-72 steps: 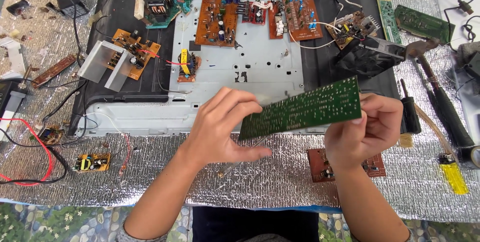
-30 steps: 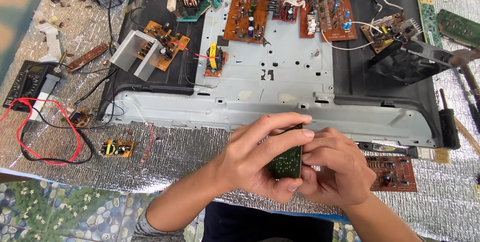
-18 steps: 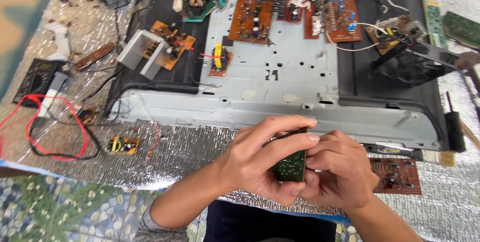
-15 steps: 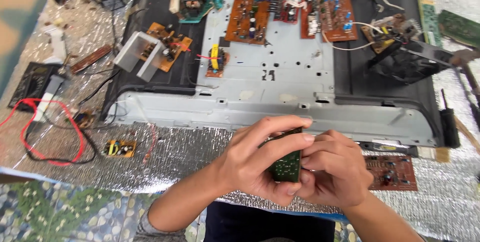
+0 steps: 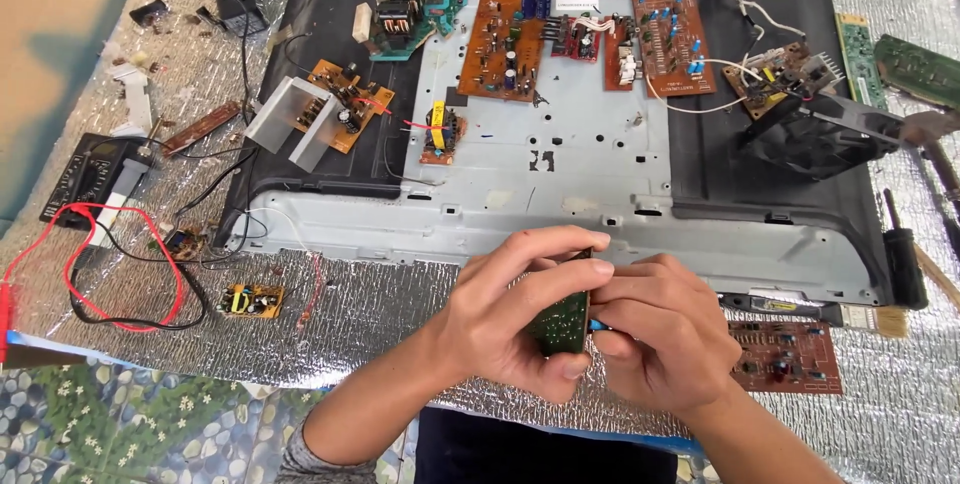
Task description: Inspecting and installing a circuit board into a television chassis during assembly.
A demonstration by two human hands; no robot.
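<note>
Both hands hold a small green circuit board point(image 5: 562, 319) up on its end. The left hand point(image 5: 510, 309) grips it, the right hand point(image 5: 655, 339) pinches its side, above the shiny desk point(image 5: 380, 314).

Head view, steeply downward, close over workbench point(image 5: 200, 74)

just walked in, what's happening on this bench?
A person holds a small green circuit board upright between both hands, left hand and right hand wrapped around it, above the silver foil mat. Behind lies an opened flat-screen chassis with brown circuit boards on it. A black multimeter with red and black leads sits far left.
</note>
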